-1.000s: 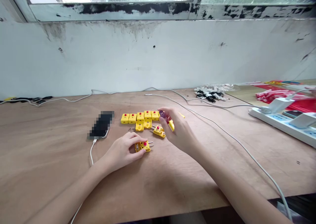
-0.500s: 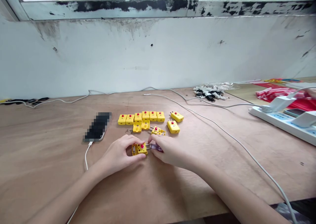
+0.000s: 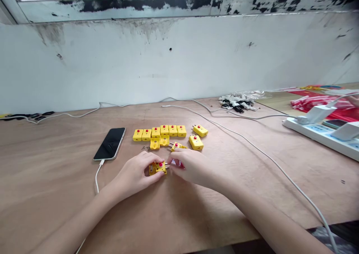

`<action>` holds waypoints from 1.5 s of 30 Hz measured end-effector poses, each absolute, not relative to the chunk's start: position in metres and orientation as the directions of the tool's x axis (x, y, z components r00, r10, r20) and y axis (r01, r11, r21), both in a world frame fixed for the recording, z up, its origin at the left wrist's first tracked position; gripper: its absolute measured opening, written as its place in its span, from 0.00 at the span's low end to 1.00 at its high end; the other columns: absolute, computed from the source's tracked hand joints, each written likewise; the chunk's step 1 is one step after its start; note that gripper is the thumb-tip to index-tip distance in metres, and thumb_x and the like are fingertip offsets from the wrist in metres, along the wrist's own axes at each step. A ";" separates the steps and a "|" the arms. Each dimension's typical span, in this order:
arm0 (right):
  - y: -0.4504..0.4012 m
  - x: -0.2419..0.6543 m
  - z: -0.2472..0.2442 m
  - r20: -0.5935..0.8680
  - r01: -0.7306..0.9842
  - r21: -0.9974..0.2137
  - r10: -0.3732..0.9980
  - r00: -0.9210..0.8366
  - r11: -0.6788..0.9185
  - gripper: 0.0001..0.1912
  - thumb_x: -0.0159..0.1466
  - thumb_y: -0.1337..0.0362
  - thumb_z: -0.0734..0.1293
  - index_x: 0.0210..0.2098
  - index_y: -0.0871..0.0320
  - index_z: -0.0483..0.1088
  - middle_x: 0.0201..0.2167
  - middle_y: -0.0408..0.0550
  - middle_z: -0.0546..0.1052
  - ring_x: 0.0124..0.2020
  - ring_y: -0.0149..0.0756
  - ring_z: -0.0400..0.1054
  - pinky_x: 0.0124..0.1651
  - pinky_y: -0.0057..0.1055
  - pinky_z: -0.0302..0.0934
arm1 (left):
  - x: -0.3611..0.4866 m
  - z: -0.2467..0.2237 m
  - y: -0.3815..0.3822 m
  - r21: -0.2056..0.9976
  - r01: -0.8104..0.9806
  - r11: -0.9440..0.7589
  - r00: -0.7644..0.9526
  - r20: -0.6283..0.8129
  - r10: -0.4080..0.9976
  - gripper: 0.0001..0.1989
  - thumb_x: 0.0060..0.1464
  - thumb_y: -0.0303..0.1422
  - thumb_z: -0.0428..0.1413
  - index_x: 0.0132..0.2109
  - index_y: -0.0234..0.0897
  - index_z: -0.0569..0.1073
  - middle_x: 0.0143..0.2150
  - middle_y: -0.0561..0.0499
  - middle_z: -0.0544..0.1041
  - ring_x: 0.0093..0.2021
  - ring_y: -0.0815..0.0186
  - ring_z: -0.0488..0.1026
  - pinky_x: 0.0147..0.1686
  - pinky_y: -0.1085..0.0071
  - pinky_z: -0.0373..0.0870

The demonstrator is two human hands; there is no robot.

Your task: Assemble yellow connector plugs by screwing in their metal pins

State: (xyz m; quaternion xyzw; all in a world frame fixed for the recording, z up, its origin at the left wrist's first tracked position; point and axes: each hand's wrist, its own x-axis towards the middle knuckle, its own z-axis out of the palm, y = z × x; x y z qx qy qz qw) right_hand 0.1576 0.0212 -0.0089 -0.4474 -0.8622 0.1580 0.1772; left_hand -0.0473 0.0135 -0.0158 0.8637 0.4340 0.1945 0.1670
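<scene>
My left hand (image 3: 143, 169) grips an open yellow two-pin connector plug (image 3: 160, 167) between thumb and fingers, low over the wooden table. The plug has a red dot, and its metal pins point right. My right hand (image 3: 190, 166) is closed around a small screwdriver (image 3: 178, 164) with a clear purplish handle, close beside the pins; its tip is hard to make out. Behind my right hand lies another open yellow plug (image 3: 177, 146), partly covered. Several closed yellow plugs (image 3: 155, 132) form a row, with loose yellow half-shells (image 3: 155, 143) in front and tiny screws (image 3: 145, 148) nearby.
Left of the plugs lies a phone (image 3: 110, 143) on a white charging cable (image 3: 97, 177). Two yellow plugs (image 3: 196, 142) sit to the right. A long white cable (image 3: 252, 145) crosses the table towards a power strip (image 3: 322, 134). Red-and-white bundles (image 3: 314, 102) lie far right, near another person's hand.
My right hand has turned slightly over the screwdriver, so less of its handle shows. My left hand and the plug stay nearly in place. The view has shifted a little.
</scene>
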 end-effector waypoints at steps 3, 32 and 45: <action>0.022 0.157 -0.010 0.157 0.709 -0.441 0.825 -0.543 0.551 0.05 0.59 0.70 0.65 0.31 0.56 0.72 0.26 0.43 0.75 0.27 0.30 0.65 0.28 0.25 0.50 | -0.049 -0.018 0.014 0.488 0.675 -0.554 0.543 0.180 0.820 0.10 0.56 0.39 0.54 0.45 0.43 0.73 0.42 0.50 0.76 0.39 0.62 0.70 0.38 0.67 0.68; 0.028 0.153 -0.015 0.300 0.660 -0.410 0.776 -0.555 0.630 0.03 0.55 0.69 0.71 0.31 0.59 0.73 0.31 0.46 0.74 0.35 0.34 0.67 0.36 0.29 0.56 | -0.032 0.010 0.018 0.294 0.793 -0.534 0.546 0.047 0.837 0.07 0.54 0.38 0.57 0.38 0.40 0.73 0.35 0.53 0.77 0.36 0.61 0.72 0.32 0.70 0.62; 0.027 0.158 -0.019 0.252 0.665 -0.350 0.750 -0.612 0.660 0.16 0.51 0.73 0.66 0.40 0.58 0.71 0.41 0.50 0.72 0.43 0.41 0.63 0.44 0.36 0.55 | -0.053 -0.006 0.032 0.569 0.630 -0.528 0.658 -0.030 0.752 0.11 0.58 0.36 0.54 0.48 0.41 0.71 0.39 0.53 0.76 0.35 0.65 0.71 0.34 0.71 0.65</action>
